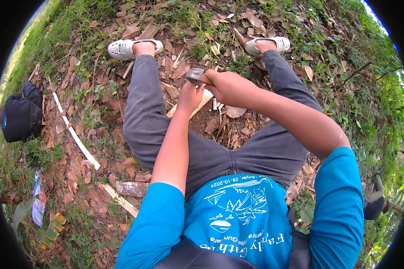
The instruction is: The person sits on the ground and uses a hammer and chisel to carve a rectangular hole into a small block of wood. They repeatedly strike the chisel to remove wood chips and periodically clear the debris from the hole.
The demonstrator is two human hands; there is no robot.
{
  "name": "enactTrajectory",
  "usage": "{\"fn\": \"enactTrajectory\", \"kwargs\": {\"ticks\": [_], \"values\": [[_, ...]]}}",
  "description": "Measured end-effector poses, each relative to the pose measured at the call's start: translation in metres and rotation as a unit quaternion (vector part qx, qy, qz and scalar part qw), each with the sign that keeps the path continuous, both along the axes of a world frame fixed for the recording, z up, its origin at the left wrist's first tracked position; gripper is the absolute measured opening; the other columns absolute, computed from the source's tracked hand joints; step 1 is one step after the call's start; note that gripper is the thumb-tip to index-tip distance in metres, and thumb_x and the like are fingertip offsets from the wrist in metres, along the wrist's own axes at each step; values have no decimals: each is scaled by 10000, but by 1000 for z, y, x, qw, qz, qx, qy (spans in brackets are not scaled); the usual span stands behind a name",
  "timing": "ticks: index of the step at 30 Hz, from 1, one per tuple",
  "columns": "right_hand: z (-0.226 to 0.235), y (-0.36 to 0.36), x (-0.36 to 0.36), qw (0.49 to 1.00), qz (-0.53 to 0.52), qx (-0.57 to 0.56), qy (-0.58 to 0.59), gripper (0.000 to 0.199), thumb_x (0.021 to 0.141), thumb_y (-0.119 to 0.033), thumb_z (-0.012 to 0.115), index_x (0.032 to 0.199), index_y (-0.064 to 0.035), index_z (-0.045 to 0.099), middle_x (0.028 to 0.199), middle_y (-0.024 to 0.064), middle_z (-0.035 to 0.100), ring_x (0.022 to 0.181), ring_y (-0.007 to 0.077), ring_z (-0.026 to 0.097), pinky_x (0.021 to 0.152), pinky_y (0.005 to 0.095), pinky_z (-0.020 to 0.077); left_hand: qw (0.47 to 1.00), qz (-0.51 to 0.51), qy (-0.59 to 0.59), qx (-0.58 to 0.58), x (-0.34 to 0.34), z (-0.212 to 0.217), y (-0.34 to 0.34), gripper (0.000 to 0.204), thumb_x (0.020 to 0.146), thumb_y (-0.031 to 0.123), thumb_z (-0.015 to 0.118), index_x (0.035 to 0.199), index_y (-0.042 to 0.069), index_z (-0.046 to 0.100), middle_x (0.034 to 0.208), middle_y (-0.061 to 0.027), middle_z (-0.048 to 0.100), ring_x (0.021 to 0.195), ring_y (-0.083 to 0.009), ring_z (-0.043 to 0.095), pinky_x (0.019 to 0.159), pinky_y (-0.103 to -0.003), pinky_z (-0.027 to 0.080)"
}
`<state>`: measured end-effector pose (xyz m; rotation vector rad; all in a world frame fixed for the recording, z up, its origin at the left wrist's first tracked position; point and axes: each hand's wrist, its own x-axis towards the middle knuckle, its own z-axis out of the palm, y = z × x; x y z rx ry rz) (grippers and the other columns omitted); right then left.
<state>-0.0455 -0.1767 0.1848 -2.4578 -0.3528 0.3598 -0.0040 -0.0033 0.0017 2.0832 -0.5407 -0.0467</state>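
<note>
head view: right hand [231, 87] grips metal blade [194, 75], left hand [190, 96] holds pale split wood [205, 97]

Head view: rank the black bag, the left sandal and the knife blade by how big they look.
1. Black bag, clearly largest.
2. Left sandal.
3. Knife blade, smallest, partly hidden by the right hand.
The fisheye rim may distort the bag's size.

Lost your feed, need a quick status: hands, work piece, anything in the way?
Right hand grips blade. Left hand holds pale wood piece. Dry leaves underneath.
</note>
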Motion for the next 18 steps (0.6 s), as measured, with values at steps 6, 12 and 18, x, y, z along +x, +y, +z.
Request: {"fn": "enactTrajectory", "kwargs": {"ticks": [6, 12, 18], "values": [[102, 55, -5, 959, -24, 199, -202, 225, 972, -162, 673, 1075, 9, 569, 800, 223, 649, 713, 421, 642, 635, 432, 498, 997, 10, 10, -76, -5, 19, 14, 327, 940, 105, 600, 1263, 51, 603, 1122, -255, 693, 1084, -476, 629, 874, -525, 523], [13, 8, 6, 999, -19, -27, 2, 192, 994, -172, 630, 1010, 14, 588, 834, 233, 694, 778, 442, 683, 689, 477, 521, 997, 26, 11, -75, -6, 8, 6, 279, 930, 122, 684, 1188, 48, 609, 1051, -218, 705, 1001, -460, 658, 839, -495, 536], [106, 60, 2, 934, -17, 249, -256, 184, 971, -141, 675, 1001, 7, 570, 756, 195, 647, 652, 397, 606, 630, 419, 497, 995, 6, 10, -97, -6, 14, 13, 273, 941, 127, 639, 1207, 70, 620, 1066, -252, 692, 1041, -477, 645, 851, -500, 522]]}}
